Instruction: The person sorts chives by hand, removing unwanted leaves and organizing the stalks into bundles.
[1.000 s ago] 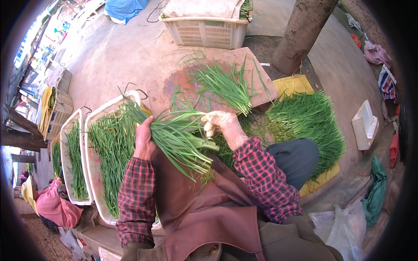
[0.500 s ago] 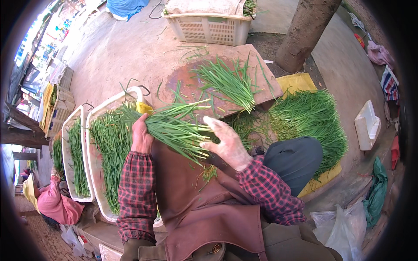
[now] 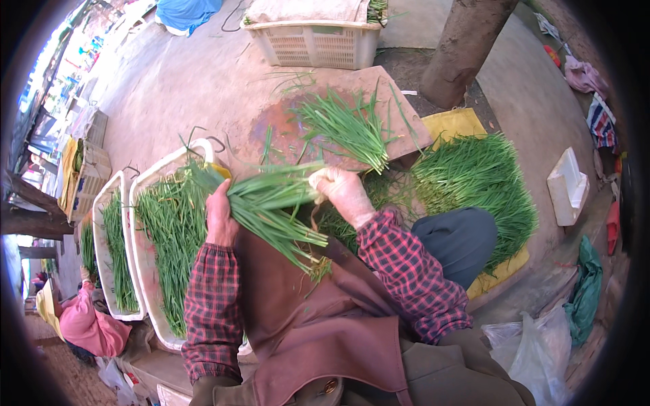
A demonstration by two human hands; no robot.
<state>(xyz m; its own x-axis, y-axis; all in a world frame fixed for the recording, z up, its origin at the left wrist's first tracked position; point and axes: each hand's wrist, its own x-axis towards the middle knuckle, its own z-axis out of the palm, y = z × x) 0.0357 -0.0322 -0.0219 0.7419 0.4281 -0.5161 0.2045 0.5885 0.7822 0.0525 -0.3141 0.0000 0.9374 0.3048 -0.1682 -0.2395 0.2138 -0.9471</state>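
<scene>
A loose bunch of garlic chives (image 3: pixel 265 201) lies across my lap, its pale stem ends toward the right. My left hand (image 3: pixel 222 215) is closed around the leafy part. At the other end my right hand (image 3: pixel 344 195), pale and perhaps gloved, has its fingers closed on some of the stem ends. Other stems of the bunch fan out below it, with a few yellowish scraps near their tips. Beyond my hands, a smaller heap of chives (image 3: pixel 344 128) rests on a reddish-brown slab (image 3: pixel 399 115). Under the bunch is my brown apron (image 3: pixel 271 271).
To my left stand two white crates (image 3: pixel 157 318) of chives. A large chive pile (image 3: pixel 477 196) sits on yellow sacking (image 3: pixel 455 123) at right, near a tree trunk (image 3: pixel 467 54). A vented crate (image 3: pixel 318 44) is at the back. A person in pink (image 3: pixel 95 325) works at far left.
My right hand has gone from open fingers beside the stem ends to closed on some of them. The bunch has split, its lower stems dropping toward my lap.
</scene>
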